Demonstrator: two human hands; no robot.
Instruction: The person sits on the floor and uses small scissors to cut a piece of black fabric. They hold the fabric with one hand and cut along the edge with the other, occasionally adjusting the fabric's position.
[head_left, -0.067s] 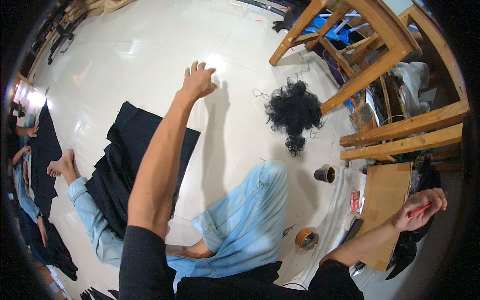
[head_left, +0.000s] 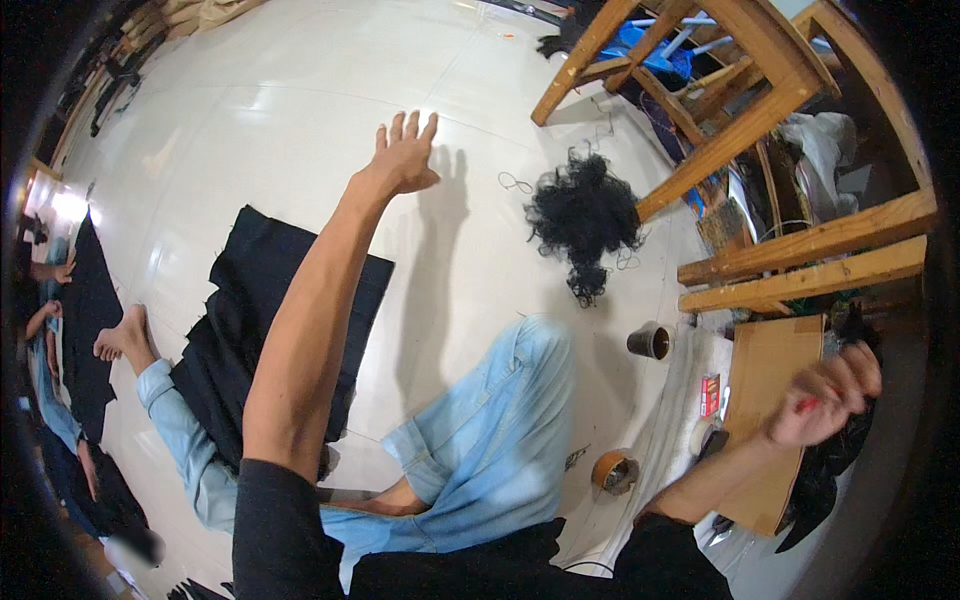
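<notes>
My left hand (head_left: 402, 162) reaches out over the pale floor, palm down, its fingers spread and holding nothing. Below its forearm lies a folded black cloth (head_left: 245, 265) with frayed edges, partly across my leg. Off to the right, my right hand (head_left: 822, 398) is raised above a cardboard sheet (head_left: 765, 400), smeared by motion. Its fingers are closed on a slim red pen-like tool (head_left: 806, 405), of which only a little red shows. A tangle of black threads (head_left: 585, 215) lies on the floor to the right of my left hand.
A wooden stool (head_left: 690, 185) and wooden rails stand at the right. Near my knee are a dark cup (head_left: 648, 341), a roll of brown tape (head_left: 613, 471) and a small red box (head_left: 710, 395). Another person sits at the far left with black cloth (head_left: 88, 320).
My left hand has tilted slightly and its fingers have spread wider. My right hand has moved a little up and left, still with the red tool.
</notes>
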